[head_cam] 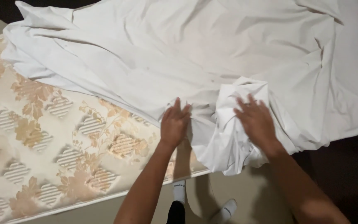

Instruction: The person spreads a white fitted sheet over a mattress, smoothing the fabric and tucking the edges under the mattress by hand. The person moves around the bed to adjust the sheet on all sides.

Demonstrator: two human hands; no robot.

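A large white sheet (195, 54) lies rumpled across a mattress (42, 141) with a cream and tan floral quilted top. My left hand (174, 123) rests flat on the sheet's near edge, fingers together and pointing away from me. My right hand (257, 120) presses on a bunched fold of the sheet (233, 124) that hangs over the mattress's near edge; its fingers are spread and curl into the cloth. Whether either hand grips the fabric is unclear.
The mattress's left half is bare. Below its near edge are a beige floor (245, 195) and my feet in white socks (228, 209). Dark floor lies at the right (349, 166).
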